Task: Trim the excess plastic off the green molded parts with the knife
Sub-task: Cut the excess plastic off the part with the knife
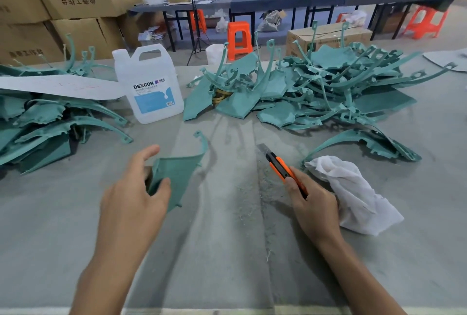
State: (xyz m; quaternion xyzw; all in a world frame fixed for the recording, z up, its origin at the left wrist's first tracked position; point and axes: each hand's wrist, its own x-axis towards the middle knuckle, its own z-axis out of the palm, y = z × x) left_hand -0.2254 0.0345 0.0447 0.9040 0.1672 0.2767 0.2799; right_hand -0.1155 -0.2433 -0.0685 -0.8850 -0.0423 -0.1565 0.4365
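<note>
One green part [182, 173] is held low over the table [227, 251] by the left hand [131, 196]. Its 9 o'clock edge is pinched between the thumb and the fingers behind it. Whether the part rests on the table cannot be told. Its long side runs from 7 o'clock up to 1 o'clock, and a thin curved arm is seen at the 1 o'clock end.

The knife [280, 165] is gripped in the right hand [313, 203], with the fingers curled round the orange handle. The blade is pointed to 11 o'clock, and nothing is touched by it. From the knife, the held part lies at 9 o'clock, a little apart. So the blade will likely have to be brought across to it.

A big heap [328, 92] of green parts is piled at 1 o'clock.
</note>
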